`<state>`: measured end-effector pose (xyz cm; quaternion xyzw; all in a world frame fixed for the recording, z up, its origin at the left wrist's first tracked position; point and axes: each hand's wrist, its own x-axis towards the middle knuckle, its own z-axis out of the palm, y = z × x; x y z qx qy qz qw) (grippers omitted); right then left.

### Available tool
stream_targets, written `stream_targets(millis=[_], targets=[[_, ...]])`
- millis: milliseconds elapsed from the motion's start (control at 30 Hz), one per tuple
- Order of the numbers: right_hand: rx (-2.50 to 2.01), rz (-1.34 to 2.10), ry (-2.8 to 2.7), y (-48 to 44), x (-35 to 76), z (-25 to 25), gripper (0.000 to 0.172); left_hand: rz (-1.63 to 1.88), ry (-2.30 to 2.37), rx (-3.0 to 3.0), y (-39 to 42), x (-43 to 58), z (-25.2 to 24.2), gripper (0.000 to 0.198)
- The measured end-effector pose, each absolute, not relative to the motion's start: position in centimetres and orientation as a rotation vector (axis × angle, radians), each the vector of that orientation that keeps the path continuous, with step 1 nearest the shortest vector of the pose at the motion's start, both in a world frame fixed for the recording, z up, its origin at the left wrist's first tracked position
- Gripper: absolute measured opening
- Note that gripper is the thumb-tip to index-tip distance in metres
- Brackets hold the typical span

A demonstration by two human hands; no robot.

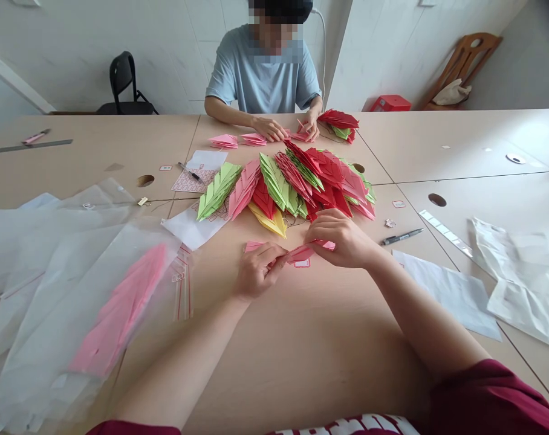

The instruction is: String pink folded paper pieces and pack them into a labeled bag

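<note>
Pink folded paper [302,252] is what I see clamped between the left hand [259,270] and right hand [340,238], low centre of frame, just below the red and green folded-paper heap [292,187].

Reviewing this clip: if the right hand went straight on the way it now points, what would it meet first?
The right hand meets the pink folded paper first; the left hand lies just beyond, though depth is unclear.
</note>
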<state>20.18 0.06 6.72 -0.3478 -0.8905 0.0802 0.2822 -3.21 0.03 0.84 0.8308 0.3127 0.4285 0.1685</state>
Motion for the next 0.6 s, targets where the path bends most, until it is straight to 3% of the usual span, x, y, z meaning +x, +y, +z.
stream_targets(millis=[133,233,600], targets=[[-0.988,0.231,-2.336,0.0,21.3,7.7,0.014,1.332,0.928,2.343,0.3,-3.2,0.7,0.007],[-1.004,0.185,-2.281,0.0,22.6,8.3,0.008,1.368,0.917,2.339,0.4,-3.1,0.7,0.002],[-1.055,0.101,-2.355,-0.4,22.8,8.2,0.01,1.34,0.943,2.418,0.5,-3.3,0.4,0.008]])
